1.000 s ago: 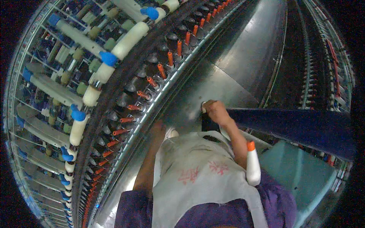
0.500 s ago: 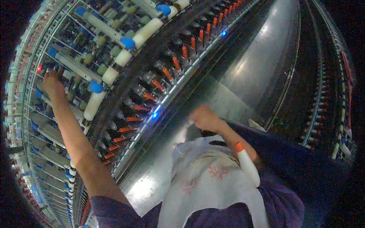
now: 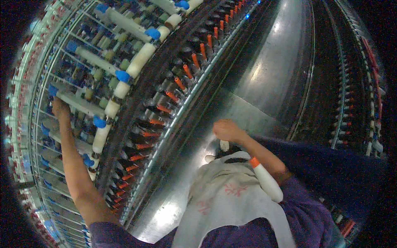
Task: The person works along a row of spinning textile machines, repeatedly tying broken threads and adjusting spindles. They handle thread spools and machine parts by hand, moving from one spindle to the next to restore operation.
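Observation:
My left hand point(image 3: 61, 110) reaches into the spinning frame on the left, beside the blue end of a grey pressure arm point(image 3: 80, 103). Its fingers are dim and partly hidden among the machine parts, so their grip cannot be made out. My right hand point(image 3: 228, 130) is closed in a fist above the metal floor, in front of my body. Anything inside that fist is hidden. Against my right side, by the whitish apron point(image 3: 223, 190), sits a white bobbin with an orange end point(image 3: 267, 182), touched by neither hand.
A curved row of orange-topped spindles point(image 3: 180, 84) runs along the machine, below white rollers point(image 3: 141, 59). A metal rail point(image 3: 194, 87) edges it. The shiny metal floor point(image 3: 264, 70) leads away between this machine and another spindle row point(image 3: 342, 95) at the right. Blue lights point(image 3: 247, 16) glow far along the rail.
The view has shifted along the machine. My left hand sits slightly lower in the picture, and the red light near it no longer shows. My right hand has moved slightly and remains closed.

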A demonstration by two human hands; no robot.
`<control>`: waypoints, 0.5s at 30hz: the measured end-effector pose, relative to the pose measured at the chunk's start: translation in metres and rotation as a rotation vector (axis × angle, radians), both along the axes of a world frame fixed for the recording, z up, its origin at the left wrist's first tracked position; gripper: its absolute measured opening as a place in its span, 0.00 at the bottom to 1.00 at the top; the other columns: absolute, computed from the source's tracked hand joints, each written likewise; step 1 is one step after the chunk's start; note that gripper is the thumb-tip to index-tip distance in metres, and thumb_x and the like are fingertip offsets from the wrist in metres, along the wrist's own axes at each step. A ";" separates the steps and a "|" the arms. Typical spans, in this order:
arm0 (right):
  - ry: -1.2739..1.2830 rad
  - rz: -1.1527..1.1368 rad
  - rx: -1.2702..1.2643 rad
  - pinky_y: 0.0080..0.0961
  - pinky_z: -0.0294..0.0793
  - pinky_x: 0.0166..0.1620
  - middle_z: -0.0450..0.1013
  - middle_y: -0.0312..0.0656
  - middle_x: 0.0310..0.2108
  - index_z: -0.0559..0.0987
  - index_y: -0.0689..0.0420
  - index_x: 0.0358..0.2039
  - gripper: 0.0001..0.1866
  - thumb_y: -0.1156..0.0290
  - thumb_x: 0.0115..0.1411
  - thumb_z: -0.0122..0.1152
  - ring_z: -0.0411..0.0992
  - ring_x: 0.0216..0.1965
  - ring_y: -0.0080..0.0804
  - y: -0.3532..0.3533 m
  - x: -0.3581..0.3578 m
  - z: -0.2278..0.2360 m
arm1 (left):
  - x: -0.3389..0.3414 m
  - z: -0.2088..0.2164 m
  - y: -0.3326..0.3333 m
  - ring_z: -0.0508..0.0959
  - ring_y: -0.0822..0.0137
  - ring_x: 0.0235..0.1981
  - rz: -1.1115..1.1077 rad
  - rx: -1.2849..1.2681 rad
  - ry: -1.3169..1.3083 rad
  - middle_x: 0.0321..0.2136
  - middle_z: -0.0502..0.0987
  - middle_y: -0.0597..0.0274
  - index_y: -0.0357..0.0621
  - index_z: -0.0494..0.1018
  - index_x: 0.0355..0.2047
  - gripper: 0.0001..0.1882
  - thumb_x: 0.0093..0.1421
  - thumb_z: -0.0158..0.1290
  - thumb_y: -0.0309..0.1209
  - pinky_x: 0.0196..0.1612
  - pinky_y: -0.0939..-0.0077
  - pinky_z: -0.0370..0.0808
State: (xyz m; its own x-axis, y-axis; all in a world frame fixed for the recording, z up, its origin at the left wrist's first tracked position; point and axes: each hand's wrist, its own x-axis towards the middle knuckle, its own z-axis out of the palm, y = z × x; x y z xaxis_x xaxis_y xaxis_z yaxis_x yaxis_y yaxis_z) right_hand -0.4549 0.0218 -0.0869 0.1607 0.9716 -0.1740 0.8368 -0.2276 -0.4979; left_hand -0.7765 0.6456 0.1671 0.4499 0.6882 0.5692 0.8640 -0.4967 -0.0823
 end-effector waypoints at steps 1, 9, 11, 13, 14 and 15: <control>0.036 -0.014 -0.059 0.43 0.71 0.38 0.73 0.48 0.27 0.77 0.57 0.20 0.08 0.68 0.45 0.52 0.71 0.32 0.49 0.004 -0.006 0.000 | 0.015 0.013 -0.012 0.76 0.50 0.41 0.138 -0.246 -0.117 0.40 0.76 0.48 0.45 0.67 0.52 0.24 0.57 0.52 0.40 0.42 0.58 0.71; -0.058 0.103 0.076 0.45 0.70 0.35 0.73 0.49 0.24 0.78 0.57 0.20 0.10 0.65 0.50 0.52 0.70 0.30 0.51 0.019 -0.033 0.002 | 0.022 0.029 -0.190 0.76 0.54 0.42 -0.190 0.095 -0.521 0.38 0.77 0.51 0.33 0.70 0.44 0.18 0.53 0.50 0.27 0.47 0.66 0.70; -0.139 0.129 0.091 0.44 0.70 0.35 0.73 0.49 0.24 0.78 0.56 0.20 0.10 0.65 0.51 0.53 0.70 0.30 0.51 0.024 -0.031 0.003 | 0.014 0.016 -0.232 0.79 0.63 0.32 -0.288 -0.384 -0.714 0.32 0.78 0.52 0.32 0.73 0.38 0.14 0.55 0.52 0.30 0.37 0.72 0.76; -0.207 0.226 0.079 0.43 0.70 0.35 0.73 0.48 0.24 0.78 0.55 0.20 0.09 0.65 0.51 0.54 0.70 0.31 0.50 0.032 -0.031 0.005 | 0.014 0.011 -0.256 0.80 0.65 0.28 -0.325 -0.781 -0.914 0.28 0.78 0.52 0.29 0.73 0.38 0.12 0.56 0.49 0.26 0.30 0.75 0.78; -0.126 0.256 0.166 0.43 0.70 0.35 0.73 0.48 0.24 0.79 0.54 0.20 0.09 0.65 0.51 0.55 0.71 0.31 0.50 0.035 -0.033 0.004 | 0.014 0.010 -0.265 0.80 0.64 0.27 -0.337 -0.884 -0.901 0.27 0.78 0.52 0.28 0.73 0.36 0.11 0.56 0.48 0.24 0.28 0.75 0.78; -0.071 0.298 0.217 0.42 0.71 0.35 0.74 0.47 0.24 0.79 0.54 0.21 0.09 0.65 0.51 0.55 0.71 0.31 0.49 0.040 -0.036 0.005 | 0.014 0.012 -0.269 0.80 0.64 0.26 -0.280 -0.909 -0.894 0.26 0.78 0.51 0.27 0.74 0.34 0.10 0.55 0.49 0.24 0.27 0.75 0.78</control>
